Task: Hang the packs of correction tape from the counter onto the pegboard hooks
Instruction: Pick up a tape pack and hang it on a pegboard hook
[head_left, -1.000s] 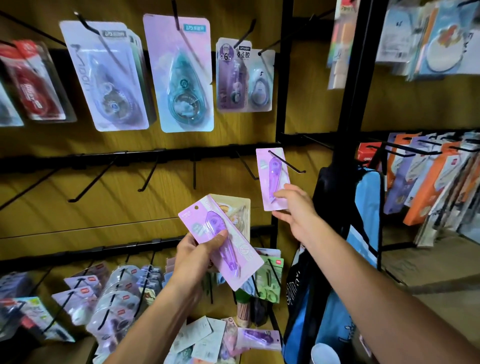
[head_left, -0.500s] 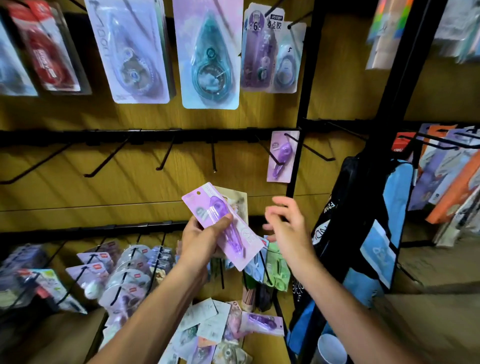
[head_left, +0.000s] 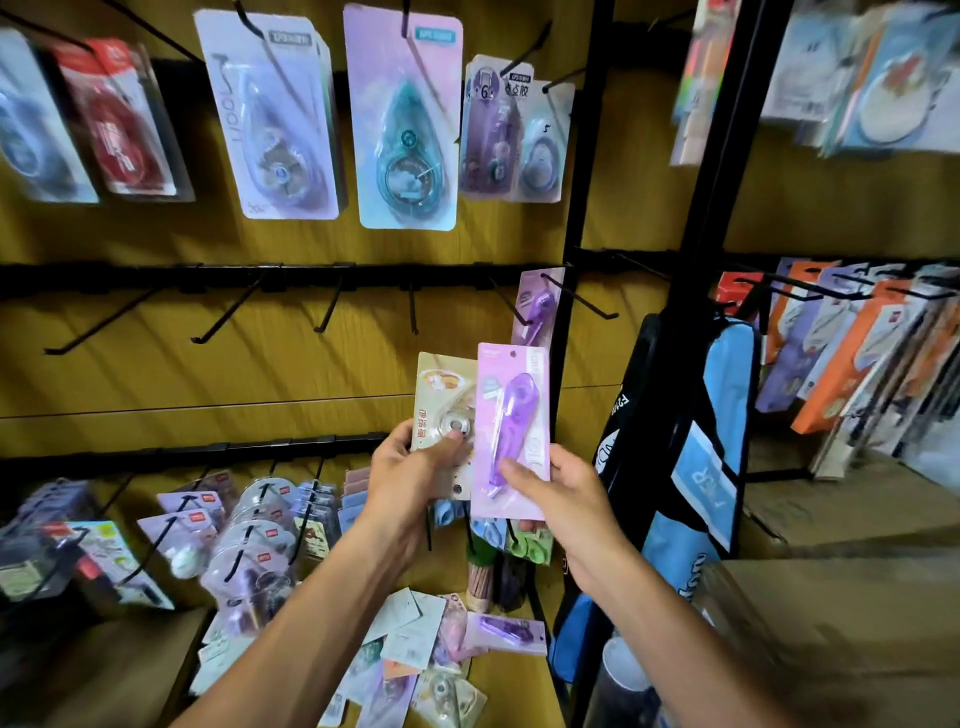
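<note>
From the head view, the right hand (head_left: 558, 499) pinches the lower end of a purple pack (head_left: 511, 431) of correction tape, thumb on its front and fingers curled behind, holding it upright just below the hook (head_left: 582, 299) at the right end of the middle rail, where a matching hung pack (head_left: 537, 306) already sits. The left hand (head_left: 410, 483) grips a beige pack (head_left: 447, 410) with the thumb pressed on its clear blister; the purple card overlaps the beige one's right edge. More loose packs (head_left: 415, 654) lie scattered on the desk (head_left: 509, 691) below, so much of the job looks undone. The likely trouble from here is the small punched hole at the top of the purple card: held from the bottom, the card can flex or tilt, and the hook tip could miss the hole, bend the cardboard, or nudge the hung pack off its wire. The overlap with the beige pack could also snag as the purple one lifts away. The hooks project towards the person, so a hurried reach might catch a wrist. The display is a wood-toned panel with black rails (head_left: 260, 275); several middle hooks hang bare, while the upper and lower rows carry blister packs. A blue and black bag (head_left: 696, 467) hangs on the black upright to the right, beyond which another rack holds orange and purple boxes (head_left: 841, 358).
</note>
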